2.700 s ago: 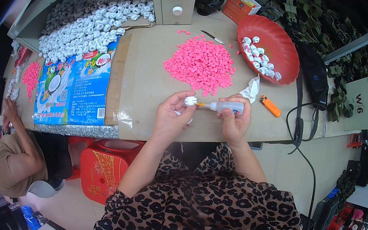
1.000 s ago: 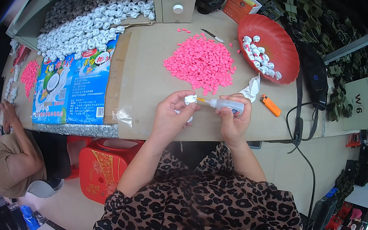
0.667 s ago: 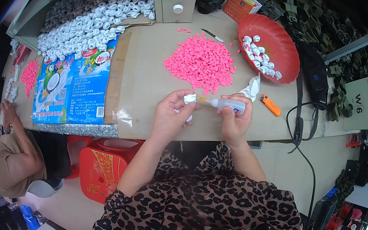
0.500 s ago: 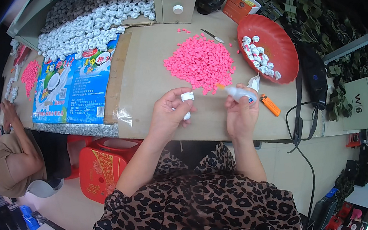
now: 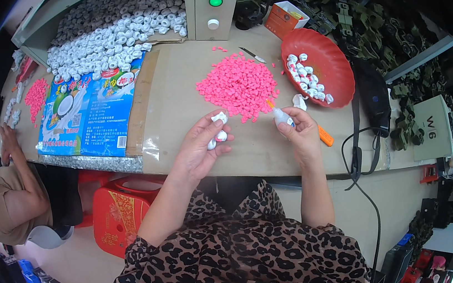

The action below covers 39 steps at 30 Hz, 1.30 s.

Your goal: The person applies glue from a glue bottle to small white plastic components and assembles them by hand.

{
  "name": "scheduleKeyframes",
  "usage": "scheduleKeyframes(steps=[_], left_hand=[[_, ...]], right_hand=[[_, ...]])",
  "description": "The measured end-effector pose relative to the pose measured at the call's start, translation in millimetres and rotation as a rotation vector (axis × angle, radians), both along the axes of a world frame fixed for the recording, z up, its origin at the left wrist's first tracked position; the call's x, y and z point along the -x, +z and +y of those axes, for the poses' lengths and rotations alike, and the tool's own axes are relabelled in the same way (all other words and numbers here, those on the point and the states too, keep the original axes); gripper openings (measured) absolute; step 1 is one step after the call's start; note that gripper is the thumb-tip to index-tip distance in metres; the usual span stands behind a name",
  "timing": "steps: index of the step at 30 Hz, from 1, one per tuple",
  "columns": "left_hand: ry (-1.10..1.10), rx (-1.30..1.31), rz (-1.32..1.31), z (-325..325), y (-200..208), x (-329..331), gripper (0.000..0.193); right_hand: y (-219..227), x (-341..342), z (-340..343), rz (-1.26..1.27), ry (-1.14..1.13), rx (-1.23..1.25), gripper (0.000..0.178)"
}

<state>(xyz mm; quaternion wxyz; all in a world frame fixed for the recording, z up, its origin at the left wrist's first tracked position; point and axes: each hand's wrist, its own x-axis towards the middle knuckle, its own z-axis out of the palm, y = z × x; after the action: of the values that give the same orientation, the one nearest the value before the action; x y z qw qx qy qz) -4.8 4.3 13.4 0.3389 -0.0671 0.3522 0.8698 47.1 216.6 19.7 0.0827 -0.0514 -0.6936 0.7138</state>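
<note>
My left hand is closed around a few small white rounded pieces, one held up between thumb and fingertips and others lower against the fingers. A hint of pink shows on a lower piece. In my right hand is a small translucent squeeze bottle with an orange tip, gripped by thumb and fingers, its tip pointing up and away from me. The bottle is apart from the white pieces. Just beyond both hands lies a heap of small pink pieces.
A red bowl holds several white-and-pink pieces. Near it lie a knife, an orange lighter and a crumpled white item. Many white pieces fill the back left. Another person sits at left; a black cable hangs right.
The squeeze bottle has swung from lying tilted toward the left hand to a more upright angle. The left hand has turned its white pieces slightly. The whole view has shifted a little.
</note>
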Motion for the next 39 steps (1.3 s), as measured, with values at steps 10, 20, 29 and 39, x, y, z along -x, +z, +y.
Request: scheduleKeyframes(steps=[10, 20, 29, 39], left_hand=[[0.010, -0.021, 0.114, 0, -17, -11, 0.028], [-0.004, -0.020, 0.189, 1, -19, -14, 0.030], [-0.052, 0.099, 0.320, 5, -16, -18, 0.030], [-0.135, 0.248, 0.458, 7, -13, -21, 0.029]], right_hand=[[-5, 7, -22, -0.096, 0.032, -0.162, 0.031], [-8, 25, -45, -0.114, -0.225, -1.040, 0.022], [-7, 15, -37, -0.126, -0.104, -0.376, 0.015], [-8, 0, -57, -0.173, 0.098, 0.327, 0.012]])
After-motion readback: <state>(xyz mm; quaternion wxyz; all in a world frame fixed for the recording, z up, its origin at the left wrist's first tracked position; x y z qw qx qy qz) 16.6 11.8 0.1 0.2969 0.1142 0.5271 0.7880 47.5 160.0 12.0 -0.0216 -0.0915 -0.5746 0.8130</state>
